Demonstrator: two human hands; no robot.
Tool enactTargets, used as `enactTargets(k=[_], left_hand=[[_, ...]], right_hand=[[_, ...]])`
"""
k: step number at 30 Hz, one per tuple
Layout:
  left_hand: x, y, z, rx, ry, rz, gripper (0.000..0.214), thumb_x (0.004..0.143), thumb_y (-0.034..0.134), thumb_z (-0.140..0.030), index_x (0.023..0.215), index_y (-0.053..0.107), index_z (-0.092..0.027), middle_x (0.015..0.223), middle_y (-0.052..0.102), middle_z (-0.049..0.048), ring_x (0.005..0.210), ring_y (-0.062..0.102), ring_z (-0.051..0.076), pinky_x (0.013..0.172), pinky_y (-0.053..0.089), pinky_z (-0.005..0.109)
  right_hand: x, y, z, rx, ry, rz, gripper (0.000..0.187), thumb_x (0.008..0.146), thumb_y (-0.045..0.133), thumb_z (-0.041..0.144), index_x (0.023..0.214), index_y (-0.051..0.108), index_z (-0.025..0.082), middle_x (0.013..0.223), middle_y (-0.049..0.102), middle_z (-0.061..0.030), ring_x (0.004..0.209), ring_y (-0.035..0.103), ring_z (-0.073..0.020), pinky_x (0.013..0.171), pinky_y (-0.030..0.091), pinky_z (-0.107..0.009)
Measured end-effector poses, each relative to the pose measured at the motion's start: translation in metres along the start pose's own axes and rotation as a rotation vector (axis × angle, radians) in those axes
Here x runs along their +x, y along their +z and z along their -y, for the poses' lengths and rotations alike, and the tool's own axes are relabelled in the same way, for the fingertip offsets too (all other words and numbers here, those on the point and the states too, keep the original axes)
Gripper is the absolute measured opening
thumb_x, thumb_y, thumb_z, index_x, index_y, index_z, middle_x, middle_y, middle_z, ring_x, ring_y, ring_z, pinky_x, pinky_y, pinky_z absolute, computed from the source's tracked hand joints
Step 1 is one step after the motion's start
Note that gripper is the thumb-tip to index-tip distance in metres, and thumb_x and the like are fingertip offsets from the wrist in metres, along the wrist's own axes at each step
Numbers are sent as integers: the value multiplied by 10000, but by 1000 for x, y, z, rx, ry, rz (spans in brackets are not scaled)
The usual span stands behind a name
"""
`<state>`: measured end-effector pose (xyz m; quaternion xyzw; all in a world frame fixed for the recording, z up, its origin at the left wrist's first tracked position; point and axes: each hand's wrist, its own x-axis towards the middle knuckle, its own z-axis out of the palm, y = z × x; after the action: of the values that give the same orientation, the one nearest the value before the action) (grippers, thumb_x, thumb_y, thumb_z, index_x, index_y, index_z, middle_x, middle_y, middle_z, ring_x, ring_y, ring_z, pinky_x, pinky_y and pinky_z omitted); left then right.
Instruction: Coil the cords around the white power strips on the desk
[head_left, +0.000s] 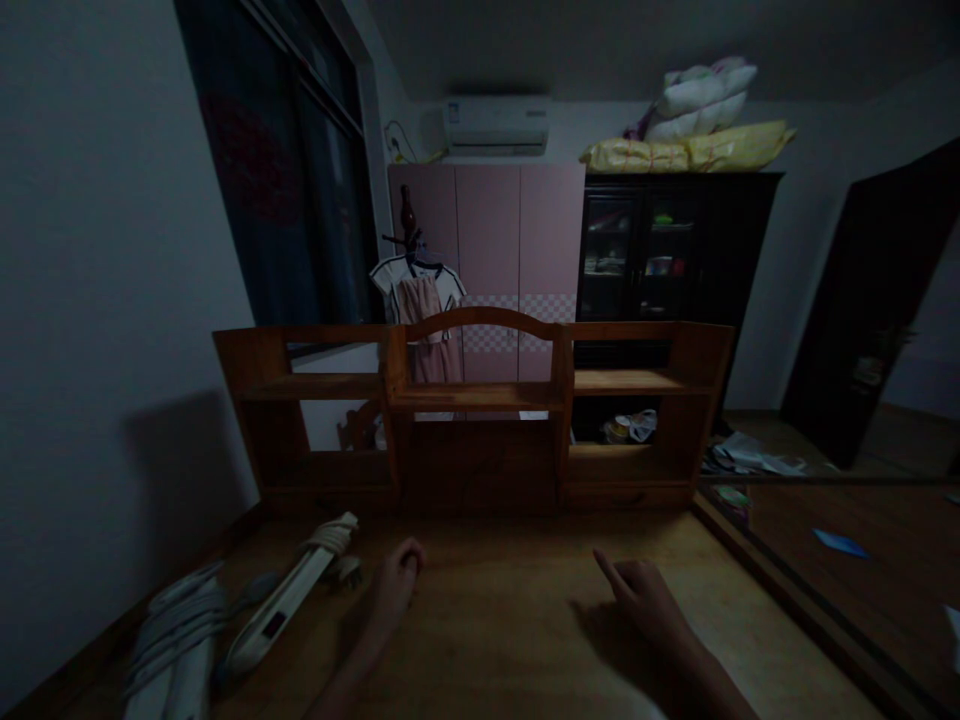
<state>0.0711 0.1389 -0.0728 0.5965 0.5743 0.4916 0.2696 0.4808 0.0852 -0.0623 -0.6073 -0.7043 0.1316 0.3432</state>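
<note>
My left hand (399, 578) is over the wooden desktop (510, 620), curled into a loose fist with nothing visible in it. To its left lies a white power strip (289, 605) with its cord wound round one end. A second white power strip (174, 650), heavily wrapped in cord, rests further left by the wall. My right hand (637, 590) hovers above the right part of the desktop and casts a shadow there. Its index finger points forward, and the other fingers are bent; it holds nothing. Both hands are apart from the wooden shelf unit (480, 398) at the back of the desktop.
A raised edge (780, 590) runs along the desktop's right side. Beyond it, a blue flat item (840, 543) lies on a brown surface. Behind the shelf stand a pink wardrobe (487, 230), a coat stand with hanging clothes (420, 290) and a dark cabinet (739, 250).
</note>
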Motion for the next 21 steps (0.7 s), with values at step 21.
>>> enactTargets(k=[21], left_hand=[[2,4,10,25,-71,38,158,710,374,-280,713,510,-201,556,419,-54,439,417,98,398,302,173]], right_hand=[[-2,1,3,-38,-7,-19,580,924,317,545,497,424,167,488,320,31,469,305,-98,503,226,-255]])
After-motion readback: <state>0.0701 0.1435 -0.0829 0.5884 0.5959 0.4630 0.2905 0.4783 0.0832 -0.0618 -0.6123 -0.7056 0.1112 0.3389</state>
